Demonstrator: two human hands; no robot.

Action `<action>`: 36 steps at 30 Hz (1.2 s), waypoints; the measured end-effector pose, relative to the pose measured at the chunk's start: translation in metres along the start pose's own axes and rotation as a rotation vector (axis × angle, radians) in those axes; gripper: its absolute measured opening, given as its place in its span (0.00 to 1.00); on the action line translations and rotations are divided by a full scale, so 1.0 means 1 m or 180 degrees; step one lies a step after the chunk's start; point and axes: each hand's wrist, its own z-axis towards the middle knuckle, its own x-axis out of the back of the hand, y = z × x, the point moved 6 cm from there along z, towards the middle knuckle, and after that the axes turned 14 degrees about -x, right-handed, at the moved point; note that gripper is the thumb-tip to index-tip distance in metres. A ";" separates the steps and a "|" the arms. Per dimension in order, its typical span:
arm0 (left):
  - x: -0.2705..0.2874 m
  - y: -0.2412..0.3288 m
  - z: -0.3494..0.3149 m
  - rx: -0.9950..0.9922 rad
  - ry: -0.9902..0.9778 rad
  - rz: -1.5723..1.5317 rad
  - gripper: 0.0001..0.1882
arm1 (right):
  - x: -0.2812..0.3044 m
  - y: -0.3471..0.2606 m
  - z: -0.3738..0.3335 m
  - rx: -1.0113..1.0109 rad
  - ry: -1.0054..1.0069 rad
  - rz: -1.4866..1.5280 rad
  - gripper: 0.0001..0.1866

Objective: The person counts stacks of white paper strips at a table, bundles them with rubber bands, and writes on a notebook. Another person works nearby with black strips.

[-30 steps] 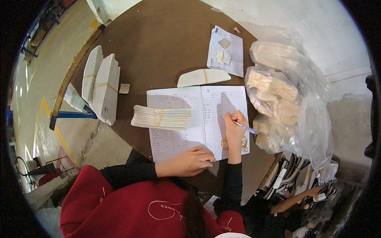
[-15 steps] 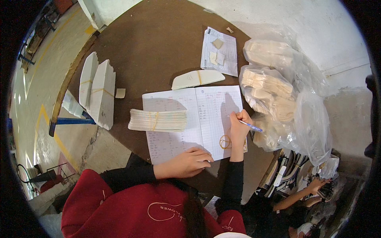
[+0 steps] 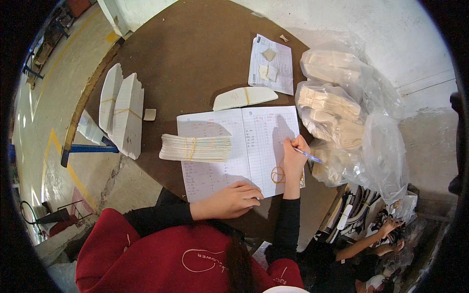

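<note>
An open ruled notebook (image 3: 262, 168) with handwritten rows lies on the brown table. My right hand (image 3: 295, 158) is closed around a blue-and-white pen (image 3: 313, 157) over the right page; its tip is hidden by my fingers. My left hand (image 3: 235, 199) rests on the lower edge of the notebook, fingers loosely stretched, holding nothing. A banded stack of thin pale pieces (image 3: 210, 149) lies across the left page. Loose rubber bands (image 3: 277, 175) sit beside my right wrist. Just beyond the notebook is a white curved bundle (image 3: 259, 97), also banded.
Two banded white stacks (image 3: 128, 117) stand near the table's left edge beside a small pale square (image 3: 150, 115). A printed sheet (image 3: 283, 53) bears small scraps. Clear plastic bags (image 3: 337, 115) of beige pieces fill the right side. A co-worker's hand (image 3: 389, 227) handles dark items at lower right.
Both my hands stay almost where they were, the pen still in my right hand. At lower right, more of the co-worker's second hand has come into sight.
</note>
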 end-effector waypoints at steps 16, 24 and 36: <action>0.084 0.022 -0.020 0.0031 0.0896 0.0090 0.18 | 0.012 0.030 0.006 -0.0348 0.0207 0.0387 0.19; 0.171 -0.014 -0.078 0.1625 0.0636 0.1976 0.39 | -0.012 -0.019 -0.012 0.0883 -0.0152 -0.0798 0.05; 0.166 -0.031 -0.099 0.2236 0.1731 0.0601 0.40 | -0.012 -0.022 -0.010 0.0619 -0.0374 -0.0606 0.06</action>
